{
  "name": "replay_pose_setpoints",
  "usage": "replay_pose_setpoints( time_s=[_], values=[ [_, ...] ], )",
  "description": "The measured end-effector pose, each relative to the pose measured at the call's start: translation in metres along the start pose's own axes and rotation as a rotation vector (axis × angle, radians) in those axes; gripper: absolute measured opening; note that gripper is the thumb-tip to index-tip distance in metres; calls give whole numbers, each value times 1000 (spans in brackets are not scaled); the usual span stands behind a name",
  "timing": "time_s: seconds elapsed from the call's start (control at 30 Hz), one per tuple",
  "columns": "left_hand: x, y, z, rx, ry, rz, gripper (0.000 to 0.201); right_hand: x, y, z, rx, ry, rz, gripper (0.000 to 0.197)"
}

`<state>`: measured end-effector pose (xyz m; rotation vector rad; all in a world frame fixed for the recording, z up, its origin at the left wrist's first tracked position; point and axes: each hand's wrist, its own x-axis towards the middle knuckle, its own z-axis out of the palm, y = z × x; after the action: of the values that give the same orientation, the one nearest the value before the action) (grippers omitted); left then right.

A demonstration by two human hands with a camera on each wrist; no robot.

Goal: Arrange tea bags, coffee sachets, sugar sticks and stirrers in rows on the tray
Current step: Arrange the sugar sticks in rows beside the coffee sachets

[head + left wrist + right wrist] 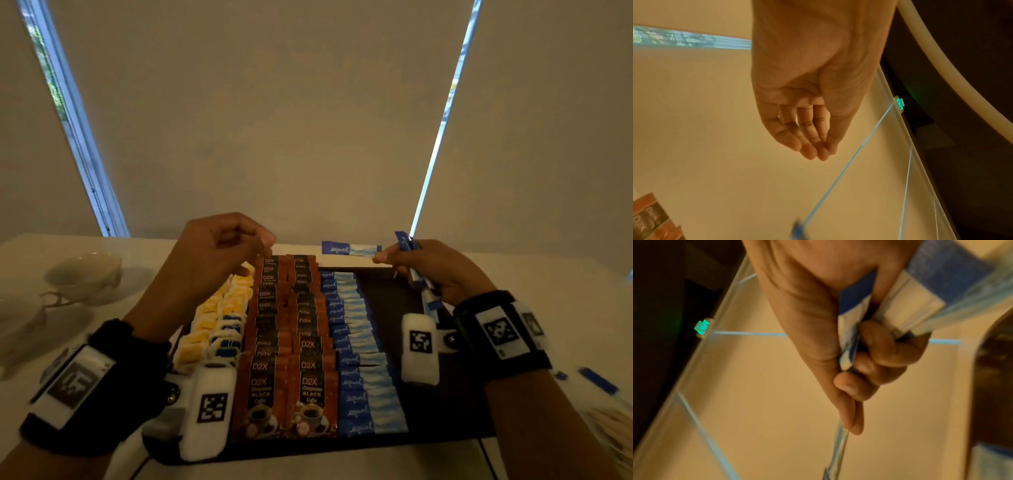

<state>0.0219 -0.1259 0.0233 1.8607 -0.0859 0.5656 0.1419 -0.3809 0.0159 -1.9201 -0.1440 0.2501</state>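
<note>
Blue sugar sticks (pixel 419 274) gripped by right hand (pixel 442 270) (tray's (pixel 442 404) right bare); left hand (pixel 219 246) loose.

Glossy foil coffee sachets (pixel 286 394); glazed ceramic cup (pixel 84 275)

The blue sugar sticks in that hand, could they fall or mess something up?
Maybe. The right hand grips a bunch of sugar sticks while pinching one stick out by its very end, so that one could slip. Dropped, it might land crooked on the sugar row. The left hand hovers low over the coffee sachets and could nudge them.
</note>
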Motion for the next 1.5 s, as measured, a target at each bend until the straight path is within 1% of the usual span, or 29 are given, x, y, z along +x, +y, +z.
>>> replay_pose_setpoints(
  time_s=[0.07, 0.1, 0.17, 0.23, 0.33, 0.53, 0.73, 0.87, 1.0, 1.07, 1.13, 1.17, 1.2, 1.3, 1.37, 1.43, 1.5],
  values=[
    [2, 2, -6, -11, 23, -4, 7, 16, 15, -2, -42, 23, 117, 32],
    [2, 3, -8, -11, 29, -2, 7, 22, 21, -2, -79, 31, 170, 30],
    [2, 4, -11, -7, 38, 3, 9, 34, 31, 0, -189, 3, 263, 18],
    [2, 5, -12, 2, 43, 6, 7, 48, 40, 4, -299, -51, 326, 21],
    [3, 4, -13, 34, 35, 17, 5, 62, 48, 9, -421, -80, 350, 23],
    [5, 0, -14, 63, 16, 10, 5, 70, 52, 15, -443, -96, 342, 30],
    [5, -1, -13, 74, 9, 12, 4, 66, 49, 21, -480, -38, 309, 33],
    [5, -2, -13, 83, 7, 18, 4, 64, 46, 21, -533, -35, 284, 36],
    [5, -2, -14, 92, -1, 24, 4, 62, 44, 20, -519, -34, 264, 35],
    [5, -3, -13, 105, -5, 30, 4, 60, 40, 17, -512, -31, 216, 31],
    [6, -5, -12, 112, -8, 30, 4, 52, 31, 17, -468, -26, 124, 26],
    [7, -5, -11, 114, -13, 31, 5, 46, 24, 19, -429, -53, 79, 31],
    [7, -5, -10, 119, -24, 32, 5, 39, 16, 22, -387, -111, 36, 35],
    [5, -6, -4, 136, -90, 10, 8, 12, -8, 36, -308, -421, -91, 31],
    [2, -6, 4, 140, -157, -32, 17, -2, -17, 48, -307, -568, -152, 34],
    [-2, -7, 14, 150, -230, -82, 26, -15, -24, 59, -313, -635, -213, 30],
    [-6, -11, 23, 158, -266, -121, 25, -23, -28, 67, -342, -667, -249, 16]
  ],
)
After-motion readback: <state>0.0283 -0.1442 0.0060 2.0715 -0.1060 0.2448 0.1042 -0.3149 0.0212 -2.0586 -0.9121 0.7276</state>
